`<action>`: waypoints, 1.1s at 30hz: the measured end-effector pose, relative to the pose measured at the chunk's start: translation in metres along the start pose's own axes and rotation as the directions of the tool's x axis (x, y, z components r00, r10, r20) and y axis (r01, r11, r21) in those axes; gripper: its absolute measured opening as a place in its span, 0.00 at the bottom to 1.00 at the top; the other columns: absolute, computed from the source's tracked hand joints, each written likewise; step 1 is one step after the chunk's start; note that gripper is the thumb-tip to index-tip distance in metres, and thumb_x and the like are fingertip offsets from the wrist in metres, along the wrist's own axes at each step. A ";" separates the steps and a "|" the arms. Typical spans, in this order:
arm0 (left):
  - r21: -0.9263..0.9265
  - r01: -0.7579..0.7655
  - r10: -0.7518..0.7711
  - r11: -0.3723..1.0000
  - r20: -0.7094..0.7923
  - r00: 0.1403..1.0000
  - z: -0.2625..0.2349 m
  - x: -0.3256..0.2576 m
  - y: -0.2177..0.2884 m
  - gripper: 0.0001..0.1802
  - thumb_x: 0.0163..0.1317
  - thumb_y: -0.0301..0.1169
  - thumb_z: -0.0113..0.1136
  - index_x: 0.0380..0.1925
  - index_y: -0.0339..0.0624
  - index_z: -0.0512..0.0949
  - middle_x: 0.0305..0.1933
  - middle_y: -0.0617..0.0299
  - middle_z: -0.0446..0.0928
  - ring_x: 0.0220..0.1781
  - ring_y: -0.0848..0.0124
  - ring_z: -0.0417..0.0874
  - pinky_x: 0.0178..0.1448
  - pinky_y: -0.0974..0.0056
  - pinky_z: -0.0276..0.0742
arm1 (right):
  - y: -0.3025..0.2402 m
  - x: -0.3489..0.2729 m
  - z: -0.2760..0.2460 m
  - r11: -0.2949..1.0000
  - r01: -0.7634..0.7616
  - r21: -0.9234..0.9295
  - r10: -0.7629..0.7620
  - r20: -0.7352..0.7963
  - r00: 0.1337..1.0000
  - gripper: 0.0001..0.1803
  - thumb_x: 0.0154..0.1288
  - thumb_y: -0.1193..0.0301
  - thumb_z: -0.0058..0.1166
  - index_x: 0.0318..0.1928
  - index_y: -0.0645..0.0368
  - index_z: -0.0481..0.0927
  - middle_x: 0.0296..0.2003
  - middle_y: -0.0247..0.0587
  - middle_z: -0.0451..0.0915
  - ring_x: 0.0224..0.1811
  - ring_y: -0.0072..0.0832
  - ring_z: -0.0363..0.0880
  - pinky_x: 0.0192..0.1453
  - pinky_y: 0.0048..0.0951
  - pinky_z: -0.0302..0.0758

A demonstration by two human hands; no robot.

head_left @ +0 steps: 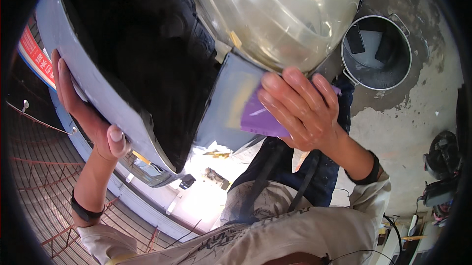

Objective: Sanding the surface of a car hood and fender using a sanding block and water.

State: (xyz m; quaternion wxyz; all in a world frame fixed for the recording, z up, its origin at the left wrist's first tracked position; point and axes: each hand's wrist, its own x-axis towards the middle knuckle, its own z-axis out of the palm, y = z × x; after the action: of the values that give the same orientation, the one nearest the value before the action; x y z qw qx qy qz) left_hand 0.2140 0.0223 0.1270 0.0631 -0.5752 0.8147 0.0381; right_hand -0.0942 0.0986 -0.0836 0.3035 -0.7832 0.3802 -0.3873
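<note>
The purple sanding sheet (pixel 258 115) is lying flat against the grey primed patch of a car body panel (pixel 221 112), just below the clear headlamp lens (pixel 275 14), and we are pressing it there with our right hand (pixel 305 112). The fingers (pixel 282 93) of that hand are stretched out and laid side by side over the sheet, so we are pinning it under them rather than curling round it. Our left hand (pixel 86 112) is gripping the outer grey edge of the same panel on the left, the thumb showing on the near face and the other fingers wrapping behind the rim. The dark inner part of the panel is filling the space between our two hands.

We are wearing a black band on each wrist and light sleeves, with a dark apron showing below the panel. A round metal bucket (pixel 400 75) is standing on the stained concrete floor (pixel 408 132) to the upper right, well apart from the right hand, with dark flat pieces leaning inside it. Dark equipment is sitting at the far right edge, too blurred to make out.
</note>
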 end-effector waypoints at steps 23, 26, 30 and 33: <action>-0.061 -0.051 0.056 0.997 0.089 0.994 0.004 0.004 0.005 0.57 0.67 0.75 0.34 0.79 0.39 0.48 0.83 0.45 0.47 0.86 0.50 0.49 0.85 0.45 0.46 | 0.058 -0.056 0.037 0.979 0.140 0.145 -0.118 -0.153 0.981 0.23 0.75 0.60 0.49 0.68 0.33 0.79 0.69 0.13 0.77 0.72 0.19 0.72 0.81 0.36 0.57; -0.069 -0.045 0.051 0.997 0.090 0.995 0.008 0.003 0.001 0.57 0.67 0.75 0.34 0.79 0.39 0.48 0.83 0.45 0.48 0.86 0.50 0.49 0.85 0.45 0.46 | 0.056 -0.034 0.026 0.961 0.214 0.174 -0.199 -0.099 0.975 0.26 0.74 0.57 0.50 0.71 0.32 0.76 0.70 0.12 0.76 0.73 0.18 0.72 0.83 0.36 0.56; -0.068 -0.045 0.051 0.997 0.088 0.995 0.005 0.005 0.001 0.57 0.67 0.75 0.35 0.79 0.39 0.48 0.83 0.45 0.48 0.86 0.50 0.49 0.85 0.45 0.46 | 0.047 -0.015 0.019 0.947 0.310 0.089 -0.299 -0.117 0.947 0.25 0.74 0.50 0.56 0.69 0.29 0.75 0.63 0.11 0.82 0.72 0.31 0.72 0.79 0.44 0.60; -0.057 -0.046 0.051 0.997 0.089 0.995 0.007 0.003 0.004 0.57 0.67 0.75 0.35 0.79 0.39 0.48 0.83 0.45 0.48 0.85 0.50 0.49 0.85 0.45 0.47 | 0.042 -0.033 0.011 0.976 0.206 0.075 -0.201 -0.072 0.977 0.25 0.71 0.52 0.60 0.68 0.30 0.76 0.61 0.13 0.83 0.69 0.30 0.74 0.78 0.44 0.62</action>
State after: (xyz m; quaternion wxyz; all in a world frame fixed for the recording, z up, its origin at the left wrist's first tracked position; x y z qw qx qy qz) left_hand 0.2095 0.0215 0.1200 0.0832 -0.5547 0.8232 0.0880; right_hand -0.1134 0.1055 -0.1342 0.2818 -0.7920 0.2914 -0.4564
